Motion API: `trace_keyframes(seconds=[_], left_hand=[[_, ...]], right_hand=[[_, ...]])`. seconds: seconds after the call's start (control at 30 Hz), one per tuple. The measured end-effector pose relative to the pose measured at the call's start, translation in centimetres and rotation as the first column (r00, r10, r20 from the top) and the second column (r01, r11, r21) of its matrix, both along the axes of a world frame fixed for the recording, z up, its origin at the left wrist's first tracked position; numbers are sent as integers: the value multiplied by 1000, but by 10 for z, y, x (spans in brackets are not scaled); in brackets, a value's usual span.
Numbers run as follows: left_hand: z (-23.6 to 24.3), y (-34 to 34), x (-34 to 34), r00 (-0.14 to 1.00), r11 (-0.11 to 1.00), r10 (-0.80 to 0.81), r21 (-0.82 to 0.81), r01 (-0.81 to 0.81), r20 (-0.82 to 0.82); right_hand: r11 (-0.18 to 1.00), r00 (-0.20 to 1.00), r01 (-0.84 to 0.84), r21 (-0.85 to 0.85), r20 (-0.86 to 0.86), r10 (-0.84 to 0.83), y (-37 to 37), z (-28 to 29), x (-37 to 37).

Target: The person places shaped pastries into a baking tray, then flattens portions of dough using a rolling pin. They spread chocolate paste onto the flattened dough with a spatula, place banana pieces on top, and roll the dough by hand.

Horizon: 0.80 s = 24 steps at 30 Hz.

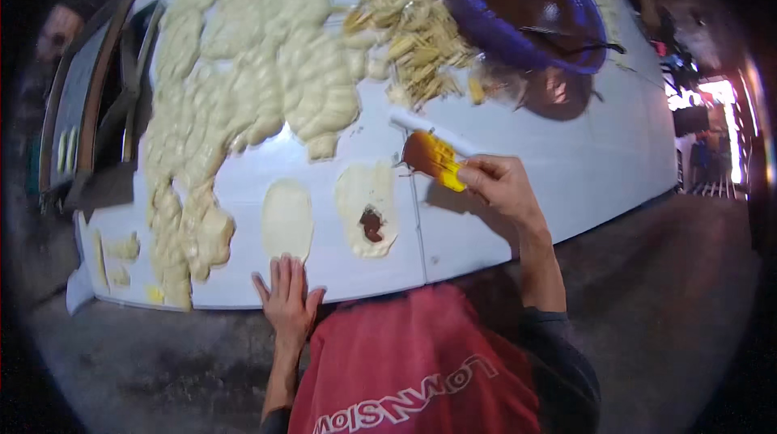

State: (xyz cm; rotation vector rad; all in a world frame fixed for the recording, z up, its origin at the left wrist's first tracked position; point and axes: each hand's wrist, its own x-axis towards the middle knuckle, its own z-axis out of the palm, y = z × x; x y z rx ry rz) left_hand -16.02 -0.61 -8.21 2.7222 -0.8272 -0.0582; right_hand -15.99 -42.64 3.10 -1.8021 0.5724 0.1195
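Note:
My right hand (503,185) pinches a yellow scraper (445,165), its blade coated with brown paste, held above the table. My left hand (287,295) lies with fingers spread at the table's near edge, fingertips on the near end of a flattened oval of dough (287,217). To its right is a second flattened dough piece (350,199), with a dark brown dab of paste (371,225) on it. Many soft, pale dough pieces (283,86) cover the left side and middle of the table.
A purple basin (595,29) of brown paste stands at the far right with a dark handle over its rim. Beside it lies a heap of pale yellow strips (413,38). A white rod (433,128) lies behind the scraper on the white table (583,159).

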Motion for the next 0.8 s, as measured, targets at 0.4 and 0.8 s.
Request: trace_keyframes(seconds=[0.4, 0.8], left_hand=[[-23, 9, -1, 974, 996, -83, 53, 73, 213], [-28, 7, -3, 970, 998, 25, -55, -12, 243]], right_hand=[[448, 990, -129, -885, -90, 106, -222, 48, 132], [825, 974, -222, -519, -156, 165, -264, 50, 137]])
